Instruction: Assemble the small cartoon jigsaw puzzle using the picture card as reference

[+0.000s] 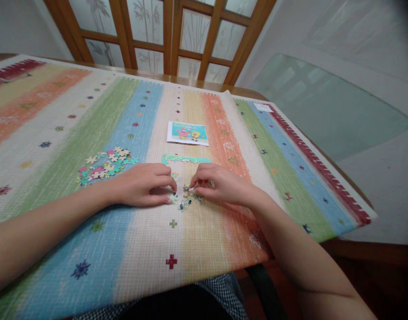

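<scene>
My left hand (142,184) rests on the striped mat (90,129) with its fingers curled; the fingertips touch a small jigsaw piece by a little cluster of joined pieces (187,198). My right hand (217,184) pinches a piece at the top of that cluster. Just beyond the hands lies a finished strip of teal edge pieces (185,158). A heap of loose puzzle pieces (105,165) sits left of my left hand. Further away lies the reference picture (188,133), a small cartoon card.
The mat covers a wooden table whose right corner (366,215) ends close to my right arm. A glass tabletop (323,106) stands at the right. A wooden lattice screen (170,35) rises behind the table.
</scene>
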Demonstrator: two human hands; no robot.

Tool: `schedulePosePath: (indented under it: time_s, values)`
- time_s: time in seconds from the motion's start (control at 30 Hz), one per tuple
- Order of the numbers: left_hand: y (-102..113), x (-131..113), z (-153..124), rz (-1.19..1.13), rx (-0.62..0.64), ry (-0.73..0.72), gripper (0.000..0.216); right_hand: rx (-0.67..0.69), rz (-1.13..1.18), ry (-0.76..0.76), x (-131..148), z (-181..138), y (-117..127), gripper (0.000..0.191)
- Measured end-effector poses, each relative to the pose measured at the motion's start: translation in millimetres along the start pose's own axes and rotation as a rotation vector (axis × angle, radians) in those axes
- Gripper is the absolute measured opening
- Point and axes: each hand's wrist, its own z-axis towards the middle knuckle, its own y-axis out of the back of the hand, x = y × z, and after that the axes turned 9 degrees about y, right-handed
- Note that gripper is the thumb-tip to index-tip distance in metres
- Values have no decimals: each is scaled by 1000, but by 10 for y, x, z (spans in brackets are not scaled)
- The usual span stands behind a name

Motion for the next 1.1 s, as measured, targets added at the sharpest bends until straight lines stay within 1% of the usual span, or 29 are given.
schedulePosePath:
  time_s: [0.13, 0.37, 0.5, 0.67, 0.8, 0.87, 0.93, 1.03, 1.1]
  values:
    - [-20, -14, 0, 37, 30, -46, 25, -37, -49, -22, -14, -8, 46, 8]
    - [-64, -52, 21, 38, 35, -21, 24, -42, -124, -39, -77, 31, -61, 10]
    - [-73, -102, 25, 113, 30, -15, 27, -67, -153, -41, -85, 25, -59, 12]
    - [-105, -178, 41, 277, -46, -35, 34, -120, -163, -32, -92, 0, -2, 14]
    - [-147, -213, 58, 391, -109, -71, 42, -83, -85, 55, -44, 7, -28, 14]
    - [-149, -201, 57, 382, -105, -86, 43, -40, -57, 110, 6, 23, -75, 14]
    - [-127, -164, 45, 322, -71, -102, 41, -4, -66, 140, 61, 44, -135, 13]
    - [-60, -85, 18, 207, -21, -106, 36, 13, -112, 133, 120, 78, -227, 14]
    - [-17, -40, 7, 162, -29, -103, 35, 16, -134, 142, 130, 95, -280, 14]
